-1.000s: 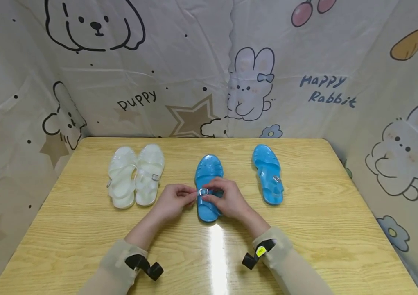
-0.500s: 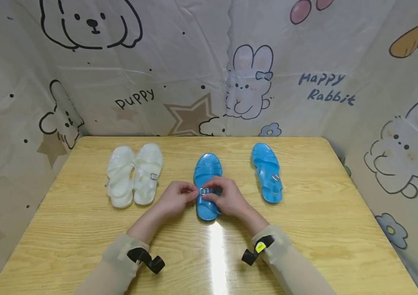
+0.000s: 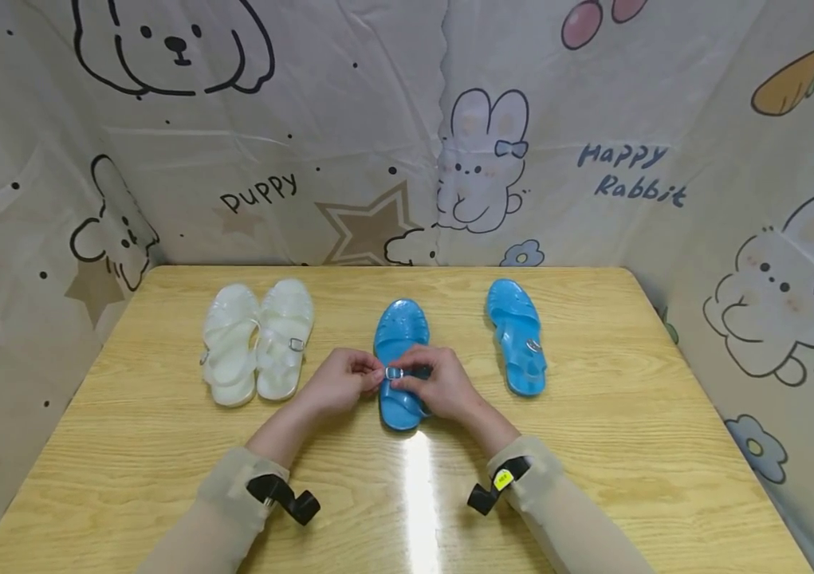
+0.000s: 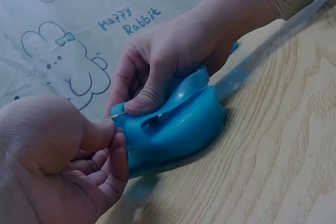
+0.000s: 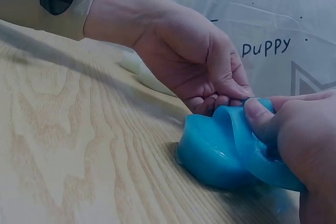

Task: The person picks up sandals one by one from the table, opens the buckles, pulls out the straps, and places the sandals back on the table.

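A blue jelly sandal (image 3: 403, 323) lies on the wooden table, toe pointing away, with both hands at its ankle strap. My right hand (image 3: 444, 384) pinches the strap (image 4: 181, 94) beside the metal buckle (image 3: 394, 373), thumb on the near side. From the left, my left hand (image 3: 340, 384) pinches the strap's end right at the buckle between thumb and fingertips. In the right wrist view the sandal's heel (image 5: 210, 148) faces the camera and the strap arches over it. The strap tip itself is hidden by the left fingers.
A second blue sandal (image 3: 516, 339) with its own buckle lies to the right. At the left, a pair of whitish translucent sandals (image 3: 230, 343) stand side by side. Behind the wooden table (image 3: 593, 478) hangs a printed cloth (image 3: 349, 104), which also covers the sides.
Both hands keep their pinch at the buckle with barely any movement, and the sandal stays in place. The whole head view has shifted slightly.
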Tool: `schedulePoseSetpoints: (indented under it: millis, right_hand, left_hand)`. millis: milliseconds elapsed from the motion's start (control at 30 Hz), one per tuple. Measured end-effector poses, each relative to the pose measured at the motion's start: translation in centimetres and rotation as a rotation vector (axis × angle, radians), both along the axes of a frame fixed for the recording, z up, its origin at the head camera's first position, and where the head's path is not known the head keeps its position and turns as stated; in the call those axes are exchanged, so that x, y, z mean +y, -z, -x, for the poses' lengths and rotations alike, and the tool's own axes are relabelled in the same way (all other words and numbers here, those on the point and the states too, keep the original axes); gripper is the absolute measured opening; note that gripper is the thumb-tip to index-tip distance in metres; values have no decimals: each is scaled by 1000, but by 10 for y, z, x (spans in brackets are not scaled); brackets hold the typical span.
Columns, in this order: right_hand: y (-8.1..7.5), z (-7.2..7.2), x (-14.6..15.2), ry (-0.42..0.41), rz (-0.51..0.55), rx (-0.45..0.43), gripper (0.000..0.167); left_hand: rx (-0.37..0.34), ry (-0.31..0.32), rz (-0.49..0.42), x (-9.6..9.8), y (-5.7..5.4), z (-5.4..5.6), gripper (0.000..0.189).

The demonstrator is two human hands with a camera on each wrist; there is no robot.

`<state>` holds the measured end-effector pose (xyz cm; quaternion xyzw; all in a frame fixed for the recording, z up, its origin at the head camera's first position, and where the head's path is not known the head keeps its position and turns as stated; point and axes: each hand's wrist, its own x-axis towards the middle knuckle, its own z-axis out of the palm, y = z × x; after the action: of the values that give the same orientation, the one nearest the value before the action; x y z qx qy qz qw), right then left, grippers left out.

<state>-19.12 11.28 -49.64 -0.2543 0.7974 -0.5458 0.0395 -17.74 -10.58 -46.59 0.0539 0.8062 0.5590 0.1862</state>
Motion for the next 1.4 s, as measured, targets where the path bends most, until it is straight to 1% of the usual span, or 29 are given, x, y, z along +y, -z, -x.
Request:
schedulePoseSetpoints:
  millis: [133,267,400,567,633,733,833,1000,1200,1400]
  right_hand:
    - [0,0,0,-10,29,-4,18]
    - [0,1,0,-17,37,12,17]
    - [-1,1,0,-25,-4,25,18]
    - [0,1,0,-32,-44,44,18]
    - [0,1,1,-30,-46,50,18]
    - [0,0,1,-29,-45,53,18]
    - [0,0,1,-29,-36,48,18]
    - [0,1,-1,-30,-19,35,18]
    - [1,1,0,-30,-31,42,17]
    - [1,0,1,-26,-42,38,17]
  left_hand:
    - [6,-4,17,1,-2,-1,12]
    - [12,-25,27,3,-3,-1,11]
    - [4,-41,-16,1,0,-1,10]
    - [-38,-72,-108,-7,5,-3,14]
    - [-43,-78,-125,-10,7,-3,14]
    - [-43,-66,-131,-11,8,-2,15]
    - [-32,-51,-101,-11,8,-2,17]
    - [-7,-53,-62,-8,8,0,18]
    - [7,-47,-61,-5,7,0,17]
    - [14,-28,-80,-10,13,-2,19]
